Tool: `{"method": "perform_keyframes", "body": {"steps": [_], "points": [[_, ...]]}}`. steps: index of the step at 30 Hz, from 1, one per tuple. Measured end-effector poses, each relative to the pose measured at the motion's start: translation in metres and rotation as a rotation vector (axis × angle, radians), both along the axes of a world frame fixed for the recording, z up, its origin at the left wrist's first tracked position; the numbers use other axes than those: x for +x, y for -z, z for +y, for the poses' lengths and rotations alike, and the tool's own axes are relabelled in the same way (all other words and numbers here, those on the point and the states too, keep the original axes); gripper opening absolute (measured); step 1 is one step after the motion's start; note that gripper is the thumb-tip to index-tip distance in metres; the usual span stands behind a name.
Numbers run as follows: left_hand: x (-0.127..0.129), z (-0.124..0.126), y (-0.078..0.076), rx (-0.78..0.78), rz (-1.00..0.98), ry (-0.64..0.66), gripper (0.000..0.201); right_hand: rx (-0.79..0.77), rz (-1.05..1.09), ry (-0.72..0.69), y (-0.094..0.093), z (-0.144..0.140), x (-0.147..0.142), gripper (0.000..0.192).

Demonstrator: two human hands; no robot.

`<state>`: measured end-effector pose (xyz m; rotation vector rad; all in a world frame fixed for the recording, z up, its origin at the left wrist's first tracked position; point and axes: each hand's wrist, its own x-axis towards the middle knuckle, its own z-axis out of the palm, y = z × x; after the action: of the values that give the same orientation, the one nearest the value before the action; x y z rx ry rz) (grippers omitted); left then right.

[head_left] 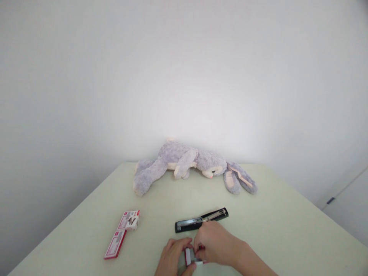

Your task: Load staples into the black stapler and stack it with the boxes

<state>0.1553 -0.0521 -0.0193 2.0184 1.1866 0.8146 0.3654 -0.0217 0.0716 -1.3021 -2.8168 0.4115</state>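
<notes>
Fingers (192, 242) of both hands pinch a small white box with a red edge (188, 256) at the bottom centre of the frame, low over the worktop (287, 222). Left hand (172, 258) grips it from the left side, thumb below, fingers curled over the top. Right hand (214, 242) closes on it from the right, fingertips bent down onto the box's upper edge; its forearm runs off toward the lower right corner. Contents of the box: cannot tell, mostly covered by the hands.

Just above the hands, a black stapler (201, 220) lies opened out flat, its metal channel facing up, long axis rising slightly to the right. Right knuckles sit just beside its near edge; contact not discernible.

Lower left of the frame: a red-and-white staple box (130, 220) with its sleeve (115, 243) lying end to end beside it.

Centre, at the far edge of the pale green worktop against the white wall: a grey plush rabbit (189, 163) lying on its side, ears to the right.
</notes>
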Motion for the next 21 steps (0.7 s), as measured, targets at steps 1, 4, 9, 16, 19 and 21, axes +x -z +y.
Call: {"method": "perform_keyframes", "body": {"steps": [1,4,9,16,19,21], "points": [[0.000,-0.001,-0.001,-0.001,-0.002,-0.005,0.058,-0.003,-0.001,-0.005,0.001,0.000,0.000,0.013],[0.001,-0.003,-0.007,-0.031,0.007,-0.025,0.054,-0.001,-0.009,-0.020,0.002,0.002,-0.004,0.017],[0.004,-0.004,-0.018,-0.064,0.027,-0.010,0.052,0.019,-0.029,-0.042,-0.001,0.006,-0.007,0.018],[0.003,-0.004,-0.017,-0.064,0.021,-0.025,0.050,0.023,-0.019,-0.078,0.003,0.009,-0.007,0.020],[0.003,-0.005,-0.016,-0.062,0.025,-0.035,0.050,0.023,-0.010,-0.080,0.005,0.008,-0.007,0.020],[0.003,-0.005,-0.014,-0.057,0.026,-0.030,0.051,0.016,-0.006,-0.077,0.004,0.007,-0.004,0.018]]}}
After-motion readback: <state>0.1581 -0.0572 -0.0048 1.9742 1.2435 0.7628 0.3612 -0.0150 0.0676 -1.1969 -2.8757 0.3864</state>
